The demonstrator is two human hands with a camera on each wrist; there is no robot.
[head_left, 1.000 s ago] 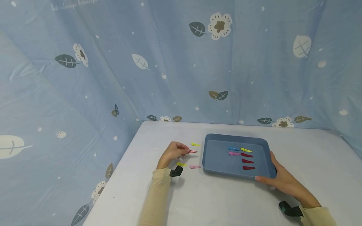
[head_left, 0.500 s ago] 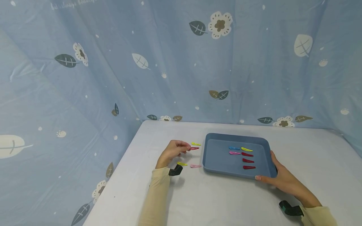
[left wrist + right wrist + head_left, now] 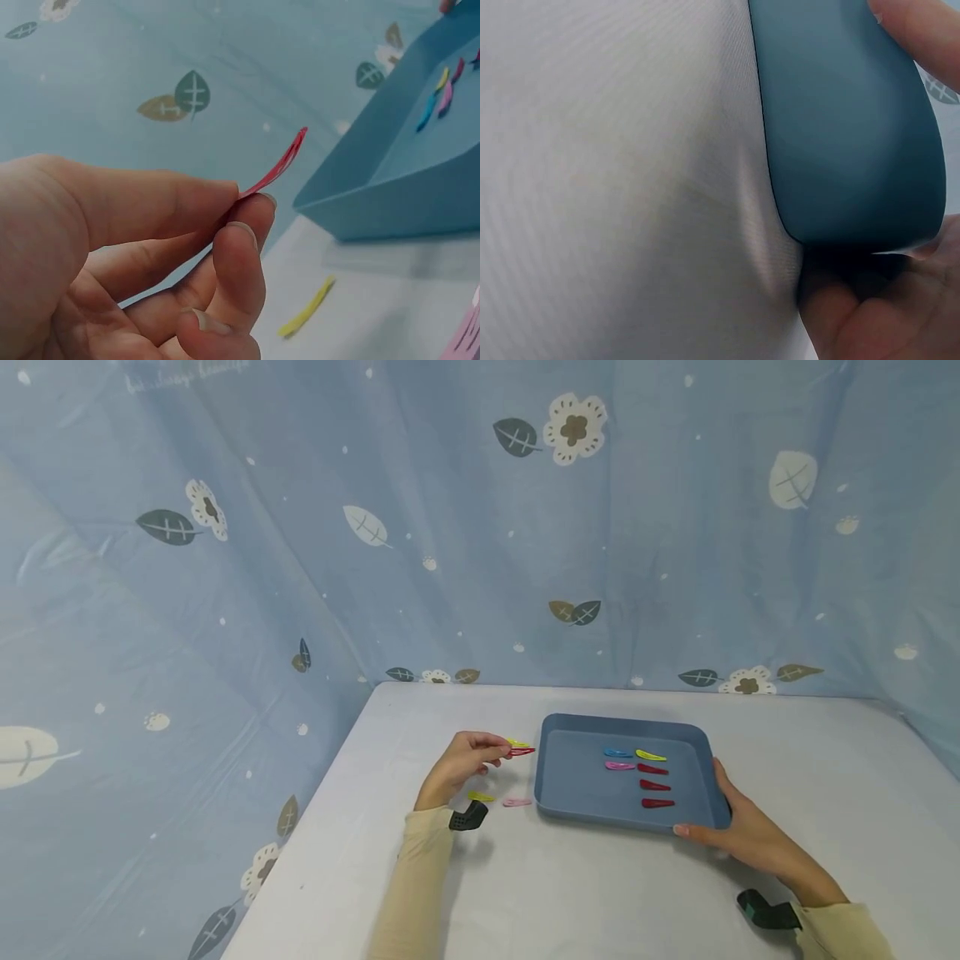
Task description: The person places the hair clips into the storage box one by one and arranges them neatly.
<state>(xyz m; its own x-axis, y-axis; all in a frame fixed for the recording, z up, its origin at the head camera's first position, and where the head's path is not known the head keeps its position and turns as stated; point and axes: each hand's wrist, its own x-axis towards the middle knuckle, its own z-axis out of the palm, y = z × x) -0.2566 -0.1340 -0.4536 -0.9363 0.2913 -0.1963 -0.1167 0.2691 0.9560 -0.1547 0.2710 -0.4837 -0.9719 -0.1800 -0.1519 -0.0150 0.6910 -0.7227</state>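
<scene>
Between thumb and forefinger, my left hand [image 3: 467,763] pinches a red hair clip [image 3: 283,163], raised over the table just left of the tray. A yellow hair clip [image 3: 519,743] lies right behind it. Nearer to me, another yellow hair clip [image 3: 480,796] and a pale pink hair clip [image 3: 517,802] rest on the table. My right hand [image 3: 757,837] grips the front right corner of the blue tray [image 3: 600,817], thumb at the front rim. Inside are a blue clip [image 3: 618,752], a yellow clip [image 3: 650,755], a pink clip [image 3: 619,766] and several red clips [image 3: 655,785].
A white cloth [image 3: 585,893] covers the table. Behind it and on the left hangs a blue curtain [image 3: 450,527] with leaf and flower prints. Black wrist cameras sit on both sleeves, the left one [image 3: 468,816] close to the front yellow clip.
My left hand has lifted the red hair clip and moved it slightly right and away, so it now overlaps the back yellow clip. The right hand keeps its grip on the tray.
</scene>
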